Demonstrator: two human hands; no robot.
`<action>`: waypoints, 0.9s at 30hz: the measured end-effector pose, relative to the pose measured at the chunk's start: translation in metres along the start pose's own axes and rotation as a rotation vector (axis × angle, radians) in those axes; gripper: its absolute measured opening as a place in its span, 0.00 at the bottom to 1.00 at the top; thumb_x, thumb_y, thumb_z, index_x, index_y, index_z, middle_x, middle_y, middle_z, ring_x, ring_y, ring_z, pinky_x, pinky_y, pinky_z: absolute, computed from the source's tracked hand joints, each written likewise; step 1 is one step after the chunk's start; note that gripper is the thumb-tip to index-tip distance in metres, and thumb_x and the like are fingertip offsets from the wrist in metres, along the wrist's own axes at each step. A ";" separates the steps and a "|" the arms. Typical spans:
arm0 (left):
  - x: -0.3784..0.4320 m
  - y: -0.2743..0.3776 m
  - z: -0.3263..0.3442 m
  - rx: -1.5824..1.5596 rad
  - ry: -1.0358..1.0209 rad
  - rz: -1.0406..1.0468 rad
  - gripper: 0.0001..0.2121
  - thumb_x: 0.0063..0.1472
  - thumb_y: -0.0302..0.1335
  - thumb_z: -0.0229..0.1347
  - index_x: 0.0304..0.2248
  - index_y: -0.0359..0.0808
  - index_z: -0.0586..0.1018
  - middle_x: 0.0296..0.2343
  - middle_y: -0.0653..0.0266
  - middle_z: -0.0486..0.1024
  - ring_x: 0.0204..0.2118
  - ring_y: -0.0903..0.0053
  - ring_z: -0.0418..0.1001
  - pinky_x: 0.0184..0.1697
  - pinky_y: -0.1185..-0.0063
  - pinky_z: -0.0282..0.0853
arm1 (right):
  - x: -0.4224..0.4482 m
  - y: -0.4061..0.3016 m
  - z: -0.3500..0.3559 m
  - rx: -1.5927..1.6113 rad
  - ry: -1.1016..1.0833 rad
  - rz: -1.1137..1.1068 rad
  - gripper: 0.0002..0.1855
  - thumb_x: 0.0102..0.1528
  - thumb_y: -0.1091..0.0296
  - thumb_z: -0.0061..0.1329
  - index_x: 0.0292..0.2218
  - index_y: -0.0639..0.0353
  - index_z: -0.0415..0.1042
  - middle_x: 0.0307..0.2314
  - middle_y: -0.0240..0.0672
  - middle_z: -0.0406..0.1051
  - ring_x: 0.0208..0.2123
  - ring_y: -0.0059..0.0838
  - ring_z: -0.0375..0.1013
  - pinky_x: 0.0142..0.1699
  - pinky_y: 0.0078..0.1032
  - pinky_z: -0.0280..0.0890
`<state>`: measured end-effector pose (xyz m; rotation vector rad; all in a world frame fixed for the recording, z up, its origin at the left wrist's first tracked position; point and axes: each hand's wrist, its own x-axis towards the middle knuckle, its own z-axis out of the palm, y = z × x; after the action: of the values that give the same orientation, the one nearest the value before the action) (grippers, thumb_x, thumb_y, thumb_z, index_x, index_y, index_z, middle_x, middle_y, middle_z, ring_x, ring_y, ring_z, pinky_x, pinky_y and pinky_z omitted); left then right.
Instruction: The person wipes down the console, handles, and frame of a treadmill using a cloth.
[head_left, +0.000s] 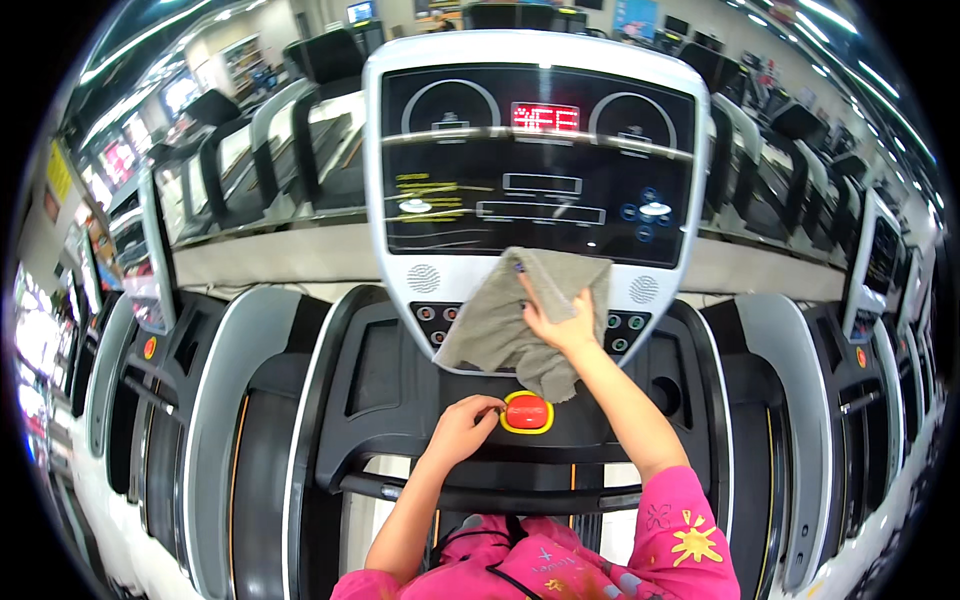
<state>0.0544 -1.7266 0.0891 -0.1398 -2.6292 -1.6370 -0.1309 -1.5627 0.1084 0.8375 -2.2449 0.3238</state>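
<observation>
My right hand (564, 319) lies on a grey-green cloth (491, 322), its fingers spread and pressing it against the lower part of a treadmill console (540, 161). The cloth covers the middle of the button row, and its bunched end hangs down near a red safety button (526, 412) with a yellow rim. My left hand (466, 421) is beside that button, thumb and forefinger nearly together at its left edge; whether something small is between them cannot be told. Red lit characters show on the console's display (545, 118).
A black handlebar (487, 499) crosses in front of my body. The dark console tray (375, 367) has a cup holder (665, 395) at right. More treadmills stand to the left (259, 420) and right (780, 405), with another row behind a low pale wall (262, 262).
</observation>
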 end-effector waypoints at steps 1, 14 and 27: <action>0.006 0.005 0.008 -0.006 -0.052 0.025 0.10 0.55 0.23 0.49 0.36 0.32 0.76 0.31 0.57 0.75 0.35 0.70 0.74 0.40 0.78 0.67 | -0.011 0.018 -0.009 -0.019 -0.014 0.056 0.29 0.48 0.55 0.43 0.52 0.42 0.63 0.47 0.30 0.67 0.49 0.31 0.65 0.54 0.39 0.52; -0.008 -0.010 0.000 0.059 -0.039 -0.032 0.09 0.54 0.23 0.49 0.35 0.31 0.76 0.32 0.57 0.75 0.35 0.70 0.74 0.40 0.79 0.67 | -0.031 0.009 -0.031 0.002 -0.156 0.473 0.32 0.51 0.60 0.41 0.55 0.62 0.52 0.56 0.44 0.50 0.51 0.46 0.60 0.49 0.40 0.61; -0.046 -0.061 -0.087 -0.042 0.192 -0.133 0.10 0.54 0.24 0.49 0.36 0.31 0.76 0.32 0.57 0.75 0.35 0.71 0.75 0.40 0.79 0.68 | 0.046 -0.170 0.063 0.229 -0.159 0.058 0.32 0.52 0.52 0.40 0.56 0.51 0.53 0.52 0.33 0.59 0.56 0.42 0.54 0.56 0.62 0.36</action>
<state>0.0935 -1.8337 0.0691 0.1862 -2.5094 -1.6529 -0.0784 -1.7417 0.0929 0.9466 -2.4148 0.5684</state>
